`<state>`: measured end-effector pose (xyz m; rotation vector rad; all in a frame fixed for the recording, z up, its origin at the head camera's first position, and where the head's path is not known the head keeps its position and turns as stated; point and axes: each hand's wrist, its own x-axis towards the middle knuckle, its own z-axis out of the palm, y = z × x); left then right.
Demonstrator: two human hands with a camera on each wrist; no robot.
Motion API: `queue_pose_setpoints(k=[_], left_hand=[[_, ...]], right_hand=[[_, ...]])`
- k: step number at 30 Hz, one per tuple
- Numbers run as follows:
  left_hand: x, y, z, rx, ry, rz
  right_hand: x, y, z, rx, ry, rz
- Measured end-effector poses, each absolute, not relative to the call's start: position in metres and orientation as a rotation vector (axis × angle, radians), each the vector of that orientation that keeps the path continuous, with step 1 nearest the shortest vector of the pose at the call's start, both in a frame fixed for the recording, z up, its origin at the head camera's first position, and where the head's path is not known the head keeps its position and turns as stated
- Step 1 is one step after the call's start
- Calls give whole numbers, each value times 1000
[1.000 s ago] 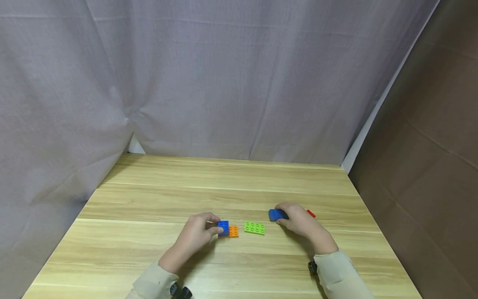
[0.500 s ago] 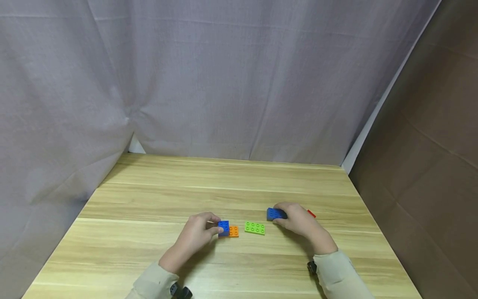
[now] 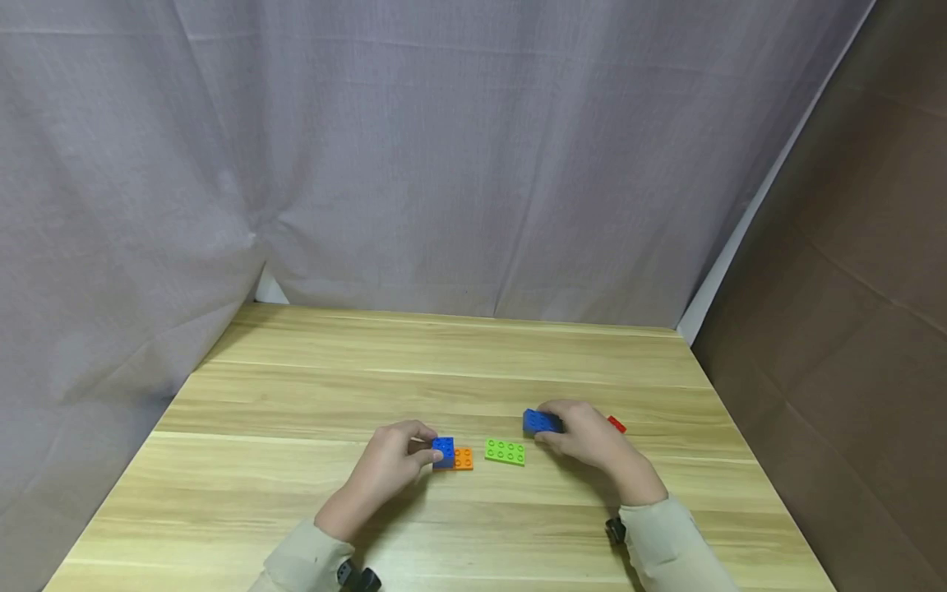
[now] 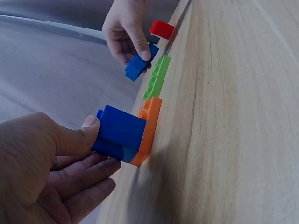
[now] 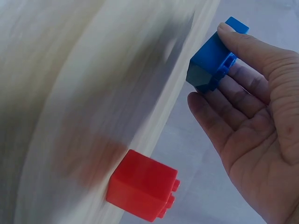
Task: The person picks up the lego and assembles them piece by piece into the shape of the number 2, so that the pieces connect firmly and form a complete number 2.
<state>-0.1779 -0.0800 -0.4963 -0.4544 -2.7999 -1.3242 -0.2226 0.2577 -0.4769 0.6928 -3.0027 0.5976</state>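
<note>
One blue brick (image 4: 122, 125), pinched by left fingers (image 4: 84, 136), tops an orange brick (image 4: 149, 130).

1. You can read no text, label, brand, number or sign in any view.
2. On the blue bricks (image 4: 122, 127), orange brick (image 4: 149, 133), green brick (image 3: 505, 451) and red brick (image 5: 142, 179), you can make out no lettering; their studs show too small for you to tell.
3. On your dark wrist cameras (image 3: 358, 577), any marking is too small for you to read.
</note>
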Motion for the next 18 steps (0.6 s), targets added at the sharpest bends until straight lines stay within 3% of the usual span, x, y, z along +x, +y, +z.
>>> queue_pose_setpoints(k=[18], left_hand=[[-178, -80, -497, -454, -2802, -1331]], right_hand=[[-219, 246, -468, 745, -2991, 660]])
